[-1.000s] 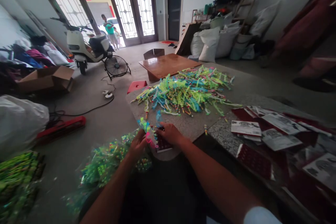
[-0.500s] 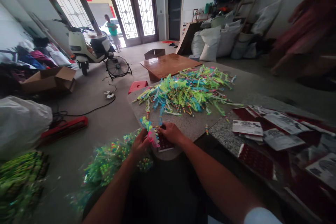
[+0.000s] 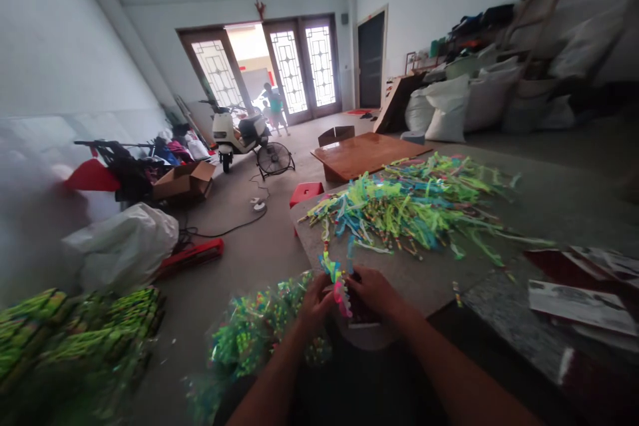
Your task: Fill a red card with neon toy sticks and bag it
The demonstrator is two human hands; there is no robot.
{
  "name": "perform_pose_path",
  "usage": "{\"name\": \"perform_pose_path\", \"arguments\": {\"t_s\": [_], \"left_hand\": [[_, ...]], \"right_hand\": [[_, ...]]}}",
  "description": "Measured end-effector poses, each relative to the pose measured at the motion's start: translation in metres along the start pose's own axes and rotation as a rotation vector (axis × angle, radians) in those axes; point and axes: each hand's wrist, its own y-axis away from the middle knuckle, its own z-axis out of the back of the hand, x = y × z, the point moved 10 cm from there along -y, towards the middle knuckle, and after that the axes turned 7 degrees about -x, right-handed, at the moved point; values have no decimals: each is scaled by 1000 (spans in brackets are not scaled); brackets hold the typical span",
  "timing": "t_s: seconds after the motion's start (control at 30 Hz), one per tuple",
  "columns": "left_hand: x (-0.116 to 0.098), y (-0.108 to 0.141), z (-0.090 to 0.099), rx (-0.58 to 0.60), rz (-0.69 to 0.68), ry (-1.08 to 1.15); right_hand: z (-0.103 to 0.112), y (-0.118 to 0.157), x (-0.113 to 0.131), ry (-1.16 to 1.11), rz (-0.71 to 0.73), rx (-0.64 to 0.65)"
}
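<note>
My left hand [image 3: 318, 298] is closed round a bright strip of pink, yellow and blue pieces [image 3: 340, 293] at the near edge of the stone table [image 3: 429, 286]. Close on its right, my right hand [image 3: 373, 287] has its fingers bent over a dark red card [image 3: 363, 314]; what its fingertips pinch is too small to name. Beyond both hands lies a large heap of yellow-green and blue ribboned sticks [image 3: 399, 206].
White-printed cards [image 3: 582, 306] lie at the right. Packed bundles [image 3: 264, 319] are low at the left, with green stacks [image 3: 114, 319] farther out. A red stool [image 3: 305, 193] and brown table [image 3: 367, 152] stand beyond. People are by the doorway.
The view has swung left and up, so the hands and table appear farther right and lower. The person in pink at the right has left view. Both hands keep nearly the same pose.
</note>
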Motion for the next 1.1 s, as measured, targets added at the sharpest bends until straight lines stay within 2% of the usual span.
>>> {"name": "perform_pose_path", "arguments": {"t_s": [0.17,0.4,0.87,1.03,1.1], "left_hand": [[3,-1,0,15,-29,7],[-6,1,0,1,24,-9],[0,0,8,-7,14,-100],[0,-1,14,-56,7,-150],[-2,-2,12,-42,1,-144]], "right_hand": [[0,0,5,95,-12,29],[5,1,13,136,-48,74],[-4,-3,20,248,-27,181],[-2,0,15,114,12,179],[10,-6,3,40,4,156]]}}
